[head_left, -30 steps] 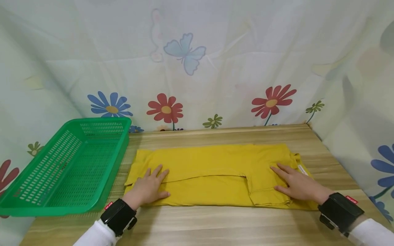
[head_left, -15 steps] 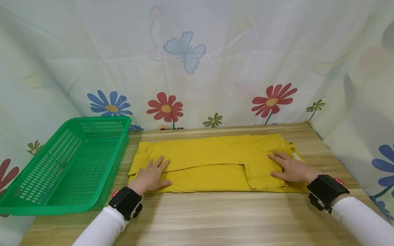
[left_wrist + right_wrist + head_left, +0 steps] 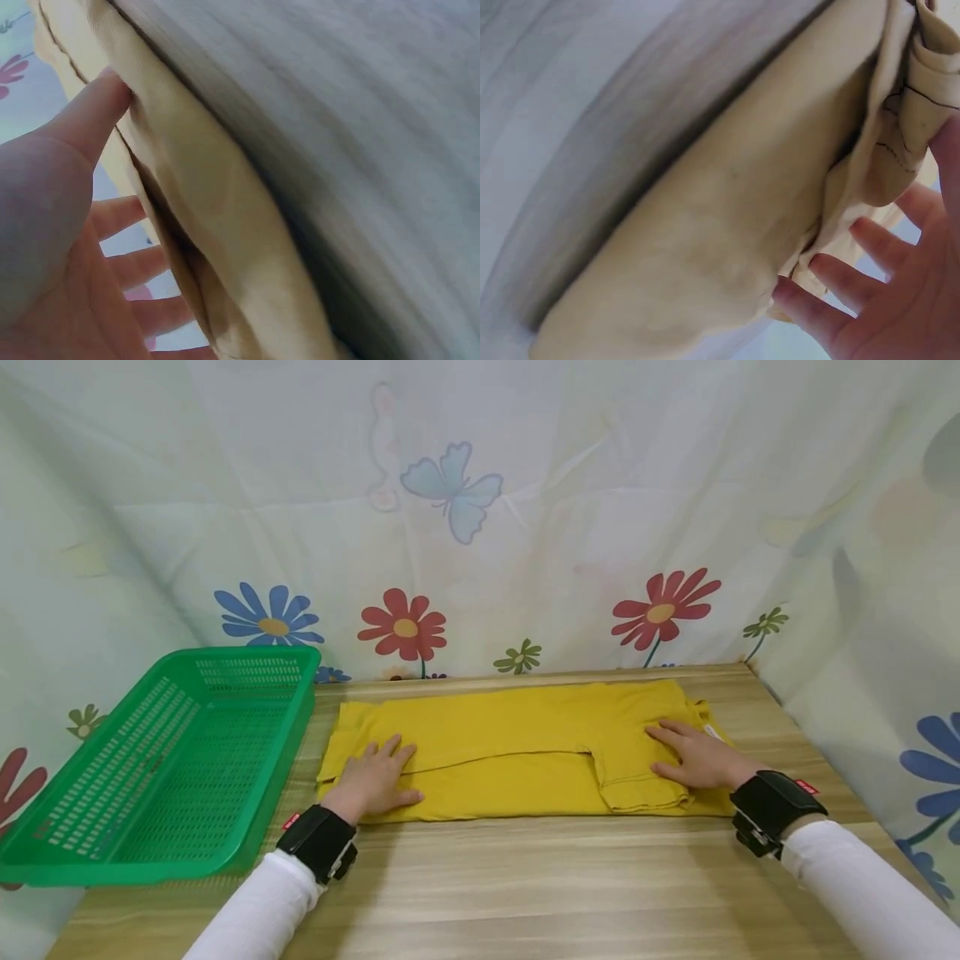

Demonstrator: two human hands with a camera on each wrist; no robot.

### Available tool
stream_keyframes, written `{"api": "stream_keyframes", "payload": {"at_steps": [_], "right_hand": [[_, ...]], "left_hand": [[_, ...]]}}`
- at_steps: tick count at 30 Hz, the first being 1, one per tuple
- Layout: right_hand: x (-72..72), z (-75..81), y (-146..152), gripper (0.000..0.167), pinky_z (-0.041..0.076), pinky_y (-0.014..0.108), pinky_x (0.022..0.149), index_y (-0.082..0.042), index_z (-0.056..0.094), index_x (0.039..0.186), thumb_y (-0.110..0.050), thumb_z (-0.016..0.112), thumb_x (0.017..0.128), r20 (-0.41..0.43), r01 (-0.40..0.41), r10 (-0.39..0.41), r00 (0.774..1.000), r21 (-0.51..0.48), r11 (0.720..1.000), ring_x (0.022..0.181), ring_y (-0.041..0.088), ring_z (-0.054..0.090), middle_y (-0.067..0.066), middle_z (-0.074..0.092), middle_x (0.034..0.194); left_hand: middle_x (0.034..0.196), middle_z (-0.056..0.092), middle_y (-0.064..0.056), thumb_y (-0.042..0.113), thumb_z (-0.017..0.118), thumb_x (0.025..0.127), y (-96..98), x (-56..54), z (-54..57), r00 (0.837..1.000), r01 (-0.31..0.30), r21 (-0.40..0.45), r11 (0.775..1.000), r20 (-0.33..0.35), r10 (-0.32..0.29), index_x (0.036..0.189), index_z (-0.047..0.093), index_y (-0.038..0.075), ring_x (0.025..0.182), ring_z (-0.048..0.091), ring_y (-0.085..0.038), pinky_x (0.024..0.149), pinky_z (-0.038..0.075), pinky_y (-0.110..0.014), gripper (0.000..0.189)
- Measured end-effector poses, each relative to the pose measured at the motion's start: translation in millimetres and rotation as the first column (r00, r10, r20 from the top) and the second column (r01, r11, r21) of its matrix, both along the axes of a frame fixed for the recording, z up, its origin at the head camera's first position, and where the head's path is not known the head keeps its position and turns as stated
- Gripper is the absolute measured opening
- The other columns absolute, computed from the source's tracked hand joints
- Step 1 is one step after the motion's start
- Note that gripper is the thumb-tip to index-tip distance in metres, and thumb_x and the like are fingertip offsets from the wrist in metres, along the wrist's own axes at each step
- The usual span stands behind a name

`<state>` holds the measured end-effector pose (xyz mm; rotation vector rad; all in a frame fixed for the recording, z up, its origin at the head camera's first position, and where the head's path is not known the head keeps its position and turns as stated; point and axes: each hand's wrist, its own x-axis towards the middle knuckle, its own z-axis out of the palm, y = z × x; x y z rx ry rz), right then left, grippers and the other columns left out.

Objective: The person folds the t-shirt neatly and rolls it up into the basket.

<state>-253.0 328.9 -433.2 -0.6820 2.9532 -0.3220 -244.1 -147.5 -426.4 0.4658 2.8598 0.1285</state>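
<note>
On the wood-grained table (image 3: pixel 540 889), a yellow cloth (image 3: pixel 495 735) lies folded into a long strip. Near its 2 ends rest the left hand (image 3: pixel 375 781) and right hand (image 3: pixel 697 756), fingers spread, neither pinching anything, probably spaced so to keep the layers flat. Just left stands a green basket (image 3: pixel 298 714), seemingly set aside to leave room; behind hangs a flowered curtain (image 3: pixel 562 543).
</note>
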Motion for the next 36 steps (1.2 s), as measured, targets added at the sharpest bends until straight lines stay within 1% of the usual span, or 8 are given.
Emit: {"api": "stream_keyframes", "payload": {"at_steps": [3,6,11,14,17,20,31,36], "right_hand": [[-1.2,1.8,-4.4,0.062,0.035,0.063,0.097,0.005,0.044,0.135,-0.032,0.063,0.089,-0.024,0.022,-0.022,0.999,0.012,1.0,0.119,0.052,0.044,0.035,0.041,0.135],[-2.6,5.6,-12.2,0.06,0.033,0.063,0.099,0.005,0.046,0.134,-0.029,0.064,0.088,-0.068,0.051,-0.05,0.996,0.015,0.999,0.119,0.051,0.043,0.034,0.043,0.134],[-4.6,9.5,-32.0,0.056,0.037,0.061,0.096,0.007,0.049,0.13,-0.025,0.066,0.086,-0.142,0.037,-0.037,0.989,-0.003,0.999,0.113,0.052,0.048,0.036,0.046,0.129],[-6.2,9.0,-41.2,0.057,0.038,0.062,0.095,0.006,0.047,0.132,-0.027,0.064,0.088,-0.096,0.049,-0.049,0.994,0.0,0.999,0.113,0.054,0.047,0.038,0.043,0.13],[-7.2,7.4,-45.3,0.06,0.034,0.063,0.097,0.006,0.043,0.136,-0.03,0.06,0.091,-0.025,0.077,-0.076,0.997,0.022,0.997,0.118,0.056,0.043,0.039,0.039,0.134],[-8.9,3.0,-45.4,0.061,0.031,0.064,0.099,0.005,0.041,0.138,-0.032,0.058,0.092,0.012,0.089,-0.09,0.996,0.043,0.995,0.121,0.057,0.039,0.039,0.036,0.137],[-11.8,-4.1,-46.4,0.06,0.034,0.067,0.095,-0.003,0.042,0.14,-0.035,0.056,0.092,-0.007,0.082,-0.081,0.997,0.059,0.995,0.121,0.059,0.037,0.036,0.036,0.139],[-12.3,-5.1,-47.3,0.059,0.036,0.068,0.092,-0.006,0.043,0.141,-0.036,0.056,0.092,-0.034,0.067,-0.065,0.997,0.073,0.995,0.12,0.06,0.038,0.034,0.037,0.139]], "left_hand": [[0.15,0.031,-0.018,0.05,0.062,0.086,2.0,-1.3,-0.1,0.998,0.05,0.0,0.999,-0.045,-0.05,0.143,0.039,0.011,0.133,0.033,-0.044,0.102,0.029,-0.064,0.073],[0.149,0.034,-0.017,0.046,0.064,0.086,2.1,-6.0,-1.1,0.987,0.133,0.028,0.991,-0.094,-0.13,0.142,0.042,0.013,0.134,0.033,-0.042,0.104,0.029,-0.062,0.068],[0.147,0.038,-0.014,0.041,0.068,0.084,0.2,-18.9,-3.7,0.948,0.288,0.045,0.957,-0.152,-0.278,0.14,0.045,0.016,0.133,0.036,-0.04,0.106,0.03,-0.057,0.066],[0.147,0.039,-0.013,0.042,0.068,0.083,-1.1,-26.1,-5.3,0.932,0.344,0.047,0.938,-0.138,-0.335,0.141,0.045,0.017,0.134,0.036,-0.038,0.107,0.03,-0.056,0.067],[0.149,0.037,-0.012,0.043,0.068,0.082,-1.9,-30.9,-6.2,0.93,0.362,0.067,0.93,-0.097,-0.355,0.141,0.045,0.018,0.135,0.035,-0.038,0.108,0.028,-0.055,0.068],[0.15,0.036,-0.013,0.044,0.068,0.082,-1.4,-33.0,-6.5,0.93,0.368,0.084,0.926,-0.066,-0.363,0.141,0.045,0.018,0.135,0.034,-0.037,0.109,0.028,-0.054,0.068],[0.152,0.033,-0.009,0.051,0.064,0.083,14.1,-26.0,-3.0,0.937,0.348,0.04,0.937,-0.05,-0.346,0.142,0.044,0.024,0.131,0.036,-0.04,0.098,0.034,-0.061,0.068],[0.152,0.033,-0.008,0.055,0.062,0.083,26.5,-20.1,-3.9,0.932,0.357,-0.002,0.934,-0.062,-0.357,0.143,0.042,0.026,0.128,0.038,-0.039,0.096,0.037,-0.061,0.069]]}}
